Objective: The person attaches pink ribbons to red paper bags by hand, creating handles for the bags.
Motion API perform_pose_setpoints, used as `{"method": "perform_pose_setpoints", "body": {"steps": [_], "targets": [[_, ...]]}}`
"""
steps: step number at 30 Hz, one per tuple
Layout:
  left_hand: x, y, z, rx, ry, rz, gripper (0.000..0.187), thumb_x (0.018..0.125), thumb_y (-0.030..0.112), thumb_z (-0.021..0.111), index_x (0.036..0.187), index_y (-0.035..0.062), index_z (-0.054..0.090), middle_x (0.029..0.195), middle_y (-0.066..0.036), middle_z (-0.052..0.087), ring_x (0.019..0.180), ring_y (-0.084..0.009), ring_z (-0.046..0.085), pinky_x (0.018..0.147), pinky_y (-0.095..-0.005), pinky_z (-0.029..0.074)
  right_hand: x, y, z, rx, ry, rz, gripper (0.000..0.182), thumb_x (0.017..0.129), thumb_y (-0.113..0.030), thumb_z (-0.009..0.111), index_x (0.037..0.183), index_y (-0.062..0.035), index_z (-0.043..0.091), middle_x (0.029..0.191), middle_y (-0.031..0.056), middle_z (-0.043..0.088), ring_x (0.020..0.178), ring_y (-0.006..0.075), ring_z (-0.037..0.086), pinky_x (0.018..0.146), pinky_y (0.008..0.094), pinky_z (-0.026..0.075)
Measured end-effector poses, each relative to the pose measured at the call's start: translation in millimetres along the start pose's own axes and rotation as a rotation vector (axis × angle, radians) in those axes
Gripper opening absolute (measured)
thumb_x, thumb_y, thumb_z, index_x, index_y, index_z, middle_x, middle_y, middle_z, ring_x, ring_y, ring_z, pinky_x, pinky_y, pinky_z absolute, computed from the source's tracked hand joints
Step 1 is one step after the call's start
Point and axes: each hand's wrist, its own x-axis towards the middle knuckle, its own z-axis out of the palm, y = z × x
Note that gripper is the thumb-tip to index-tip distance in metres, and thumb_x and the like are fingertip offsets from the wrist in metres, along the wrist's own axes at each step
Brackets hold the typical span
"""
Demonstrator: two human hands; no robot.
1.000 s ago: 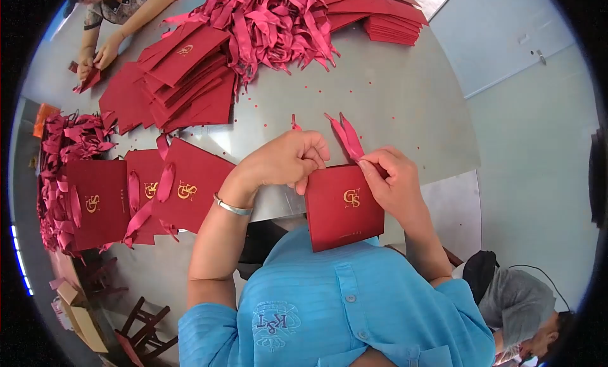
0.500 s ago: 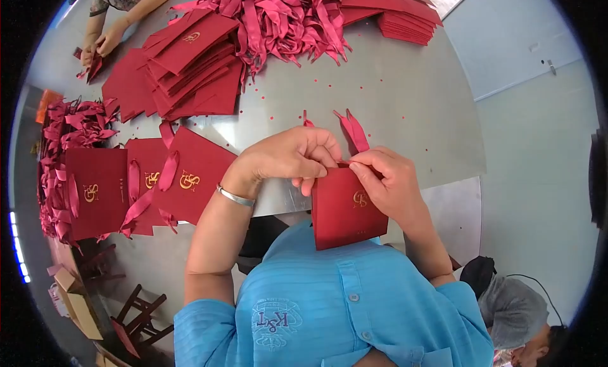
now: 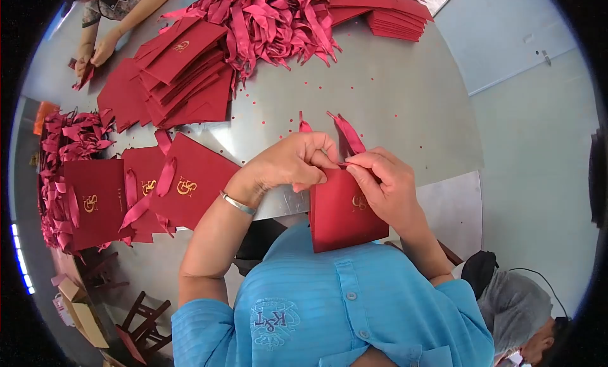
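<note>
Three bags show ribbons fitted; stacked bags and loose ribbons lie unjoined. Left hand and right hand grip another bag at its rim, ribbon ends protruding.

Clear tabletop; ribbon heap beyond

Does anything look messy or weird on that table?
Yes, tiny red dots are scattered across the grey table, like spilled confetti. The pile of red bags is crooked, too. I can't see anything torn.
</note>
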Motion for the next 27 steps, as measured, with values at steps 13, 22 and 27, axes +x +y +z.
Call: {"method": "perform_pose_setpoints", "body": {"steps": [13,22,27], "targets": [[5,-5,5,-0.072,0.049,0.014,0.031,0.074,-0.014,0.061,0.099,0.0016,0.052,0.083,-0.006,0.066,0.048,-0.0046,0.051,0.039,-0.0178,0.036,-4,-1,0,-0.072,0.038,0.014,0.009,0.081,0.001,0.068,0.090,0.0003,0.066,0.082,0.0112,0.065,0.067,0.0199,0.062,0.058,0.0281,0.048],[4,-5,4,-0.080,-0.035,0.020,0.031,0.074,-0.014,0.062,0.098,0.0037,0.052,0.077,-0.001,0.061,0.045,-0.0007,0.041,0.037,-0.0160,0.027,-2,-3,4,-0.050,0.051,-0.036,0.009,0.081,0.001,0.068,0.089,0.0003,0.066,0.081,0.0110,0.064,0.066,0.0197,0.062,0.057,0.0279,0.048],[9,-21,-6,-0.100,-0.108,0.078,0.029,0.076,-0.012,0.062,0.098,0.0040,0.052,0.074,0.001,0.059,0.047,-0.0004,0.041,0.039,-0.0161,0.026,-2,-2,8,-0.078,0.078,-0.110,0.009,0.080,0.002,0.069,0.088,-0.0005,0.067,0.079,0.0105,0.064,0.062,0.0185,0.061,0.052,0.0272,0.047]]}}
